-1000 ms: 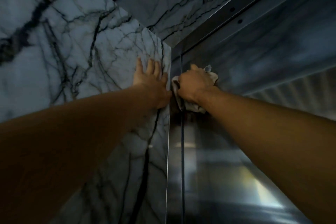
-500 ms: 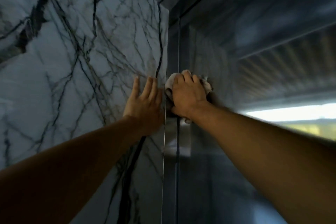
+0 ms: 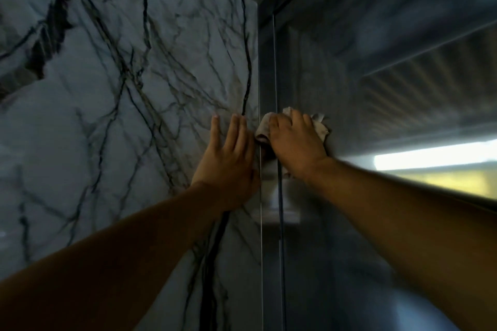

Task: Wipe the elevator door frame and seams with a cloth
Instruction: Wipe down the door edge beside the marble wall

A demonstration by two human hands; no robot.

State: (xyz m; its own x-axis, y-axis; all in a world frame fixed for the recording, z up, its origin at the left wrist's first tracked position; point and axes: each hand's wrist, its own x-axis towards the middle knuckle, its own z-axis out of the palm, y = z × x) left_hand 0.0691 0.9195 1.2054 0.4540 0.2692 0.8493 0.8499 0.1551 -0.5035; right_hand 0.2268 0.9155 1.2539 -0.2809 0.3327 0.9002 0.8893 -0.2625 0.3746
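My right hand (image 3: 294,142) presses a crumpled pale cloth (image 3: 263,129) against the steel door frame (image 3: 267,70), right at the vertical seam (image 3: 279,223) between frame and elevator door (image 3: 322,250). Its fingers curl over the cloth, whose edges stick out above and to the right of the knuckles. My left hand (image 3: 228,158) lies flat with straight fingers on the marble wall (image 3: 121,115), just left of the frame's edge and beside my right hand.
The veined marble wall fills the left half of the view. The brushed steel door on the right reflects a bright strip of light (image 3: 435,158). The frame's top corner (image 3: 269,0) is high above the hands.
Both hands have slid down the wall and frame from near the top corner. The cloth has travelled down along the seam with my right hand.
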